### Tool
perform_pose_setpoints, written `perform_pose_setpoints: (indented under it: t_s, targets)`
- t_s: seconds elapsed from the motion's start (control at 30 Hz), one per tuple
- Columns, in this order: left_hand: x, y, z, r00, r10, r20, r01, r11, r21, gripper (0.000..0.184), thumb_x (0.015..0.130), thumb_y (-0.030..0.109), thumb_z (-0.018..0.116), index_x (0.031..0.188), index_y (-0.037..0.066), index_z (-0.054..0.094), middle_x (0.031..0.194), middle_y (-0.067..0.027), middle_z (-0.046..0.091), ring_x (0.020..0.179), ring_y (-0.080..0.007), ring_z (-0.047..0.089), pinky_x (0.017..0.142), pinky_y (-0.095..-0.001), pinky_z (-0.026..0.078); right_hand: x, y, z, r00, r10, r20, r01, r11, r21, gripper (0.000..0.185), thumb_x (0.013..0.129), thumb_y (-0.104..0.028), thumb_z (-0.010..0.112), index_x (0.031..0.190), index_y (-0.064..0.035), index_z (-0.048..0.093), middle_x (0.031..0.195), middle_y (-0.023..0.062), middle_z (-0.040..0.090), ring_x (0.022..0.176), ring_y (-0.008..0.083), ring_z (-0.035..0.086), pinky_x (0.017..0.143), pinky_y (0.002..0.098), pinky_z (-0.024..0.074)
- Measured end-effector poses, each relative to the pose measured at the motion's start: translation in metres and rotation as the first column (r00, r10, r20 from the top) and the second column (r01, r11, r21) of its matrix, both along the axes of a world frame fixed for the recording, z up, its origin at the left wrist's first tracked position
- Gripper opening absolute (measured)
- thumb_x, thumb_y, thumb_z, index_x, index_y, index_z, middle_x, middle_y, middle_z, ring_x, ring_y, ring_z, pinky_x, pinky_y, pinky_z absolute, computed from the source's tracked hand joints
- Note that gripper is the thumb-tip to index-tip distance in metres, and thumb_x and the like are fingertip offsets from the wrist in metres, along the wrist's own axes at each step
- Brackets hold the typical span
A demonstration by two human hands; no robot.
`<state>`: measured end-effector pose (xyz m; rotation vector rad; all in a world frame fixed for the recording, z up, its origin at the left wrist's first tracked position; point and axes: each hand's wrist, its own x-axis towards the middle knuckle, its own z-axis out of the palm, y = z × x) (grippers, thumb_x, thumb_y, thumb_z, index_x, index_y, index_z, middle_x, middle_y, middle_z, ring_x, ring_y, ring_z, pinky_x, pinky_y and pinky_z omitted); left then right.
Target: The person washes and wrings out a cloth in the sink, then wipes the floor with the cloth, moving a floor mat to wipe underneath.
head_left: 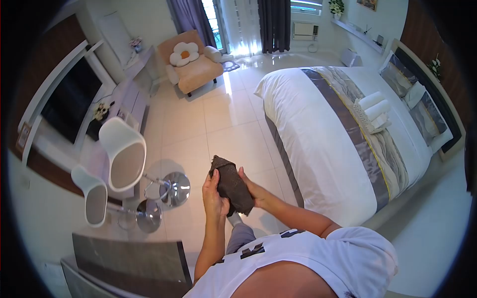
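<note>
A folded dark brown-grey cloth [233, 189] is held in front of my body at about waist height. My left hand [214, 195] grips its left side, the thumb lying up along the edge. From the right, my right hand [253, 188] clasps the other side, its thumb near the cloth's upper edge. The cloth looks thick, with ragged edges at the top and bottom. The fingers beneath it are mostly hidden.
On the right stands a bed [308, 149] with rolled white towels [373, 107]. Two white bar stools [124, 156] are at the left, near a wall-mounted television [72, 99]. An orange armchair [196, 69] sits by the curtains [273, 25]. A dark countertop [129, 258] is at lower left.
</note>
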<state>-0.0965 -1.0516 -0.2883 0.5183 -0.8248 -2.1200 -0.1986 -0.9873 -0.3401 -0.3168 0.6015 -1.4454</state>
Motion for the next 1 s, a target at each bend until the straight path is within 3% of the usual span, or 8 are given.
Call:
perform_pose_setpoints:
  t_s: [0.17, 0.23, 0.4, 0.5, 0.63, 0.77, 0.87, 1.0]
  targets:
    - [-0.109, -0.120, -0.038, 0.993, -0.019, 0.113, 0.015, 0.999, 0.031, 0.025, 0.091, 0.013, 0.054, 0.113, 0.002, 0.053, 0.099, -0.0061, 0.062, 0.087, -0.0149, 0.060, 0.079, -0.0268, 0.049, -0.078, -0.142, -0.041, 0.892, -0.115, 0.437, 0.180, 0.977, -0.112, 0.055, 0.087, -0.057, 0.048, 0.116, -0.0109, 0.054, 0.110, 0.0085, 0.061, 0.098, 0.0210, 0.059, 0.088, 0.0343, 0.0469]
    - [-0.162, -0.167, -0.051, 0.986, -0.118, 0.114, 0.127, 0.989, -0.080, 0.025, 0.092, 0.009, 0.051, 0.115, 0.000, 0.051, 0.099, -0.0073, 0.062, 0.088, -0.0146, 0.060, 0.079, -0.0273, 0.049, -0.125, -0.194, -0.053, 0.836, -0.107, 0.537, 0.341, 0.870, -0.357, 0.051, 0.092, -0.049, 0.040, 0.120, -0.0082, 0.053, 0.115, 0.0108, 0.059, 0.103, 0.0230, 0.057, 0.093, 0.0358, 0.0442]
    - [-0.287, -0.260, -0.056, 0.876, -0.354, 0.327, 0.437, 0.869, -0.231, 0.057, 0.090, 0.000, 0.049, 0.139, 0.001, 0.020, 0.120, -0.0158, 0.049, 0.109, -0.0192, 0.050, 0.093, -0.0291, 0.043, -0.236, -0.249, -0.036, 0.770, -0.407, 0.492, 0.546, 0.819, -0.177, 0.045, 0.092, -0.045, 0.043, 0.115, -0.0085, 0.055, 0.110, 0.0101, 0.061, 0.099, 0.0240, 0.059, 0.091, 0.0366, 0.0455]
    - [-0.363, -0.311, -0.064, 0.813, -0.343, 0.470, 0.582, 0.488, -0.650, 0.043, 0.093, 0.012, 0.050, 0.133, 0.002, 0.038, 0.124, -0.0127, 0.050, 0.112, -0.0180, 0.049, 0.097, -0.0280, 0.037, -0.300, -0.273, 0.002, 0.676, -0.629, 0.384, 0.670, 0.741, 0.033, 0.037, 0.089, -0.041, 0.052, 0.104, -0.0087, 0.060, 0.098, 0.0090, 0.064, 0.089, 0.0228, 0.062, 0.085, 0.0357, 0.0495]
    - [-0.451, -0.366, -0.057, 0.805, -0.250, 0.537, 0.587, 0.215, -0.780, 0.051, 0.089, 0.026, 0.060, 0.128, -0.002, 0.044, 0.119, -0.0171, 0.052, 0.111, -0.0246, 0.050, 0.095, -0.0308, 0.038, -0.410, -0.324, -0.032, 0.624, -0.710, 0.326, 0.744, 0.668, 0.033, 0.033, 0.088, -0.040, 0.054, 0.097, -0.0093, 0.061, 0.090, 0.0082, 0.064, 0.080, 0.0220, 0.063, 0.076, 0.0349, 0.0517]
    - [-0.558, -0.441, -0.068, 0.884, -0.210, 0.418, 0.449, 0.129, -0.884, 0.061, 0.084, 0.028, 0.067, 0.131, -0.004, 0.041, 0.120, -0.0197, 0.049, 0.111, -0.0291, 0.050, 0.094, -0.0326, 0.039, -0.517, -0.406, -0.042, 0.602, -0.753, 0.266, 0.747, 0.649, 0.145, 0.029, 0.086, -0.039, 0.057, 0.086, -0.0110, 0.062, 0.077, 0.0068, 0.064, 0.068, 0.0207, 0.062, 0.066, 0.0337, 0.0528]
    - [-0.612, -0.511, -0.050, 0.782, -0.244, 0.573, 0.610, 0.109, -0.785, 0.079, 0.076, 0.037, 0.073, 0.129, -0.010, 0.039, 0.125, -0.0238, 0.042, 0.114, -0.0348, 0.047, 0.094, -0.0368, 0.041, -0.595, -0.476, -0.035, 0.647, -0.712, 0.274, 0.679, 0.701, 0.218, 0.028, 0.085, -0.039, 0.057, 0.081, -0.0119, 0.061, 0.072, 0.0062, 0.063, 0.062, 0.0208, 0.061, 0.062, 0.0334, 0.0529]
    - [-0.695, -0.595, -0.034, 0.810, -0.183, 0.557, 0.577, 0.072, -0.814, 0.065, 0.076, 0.031, 0.074, 0.120, -0.010, 0.050, 0.126, -0.0242, 0.045, 0.115, -0.0341, 0.049, 0.094, -0.0361, 0.041, -0.687, -0.563, -0.032, 0.704, -0.638, 0.312, 0.585, 0.770, 0.255, 0.029, 0.082, -0.040, 0.062, 0.079, -0.0112, 0.061, 0.071, 0.0060, 0.063, 0.060, 0.0219, 0.060, 0.060, 0.0351, 0.0528]
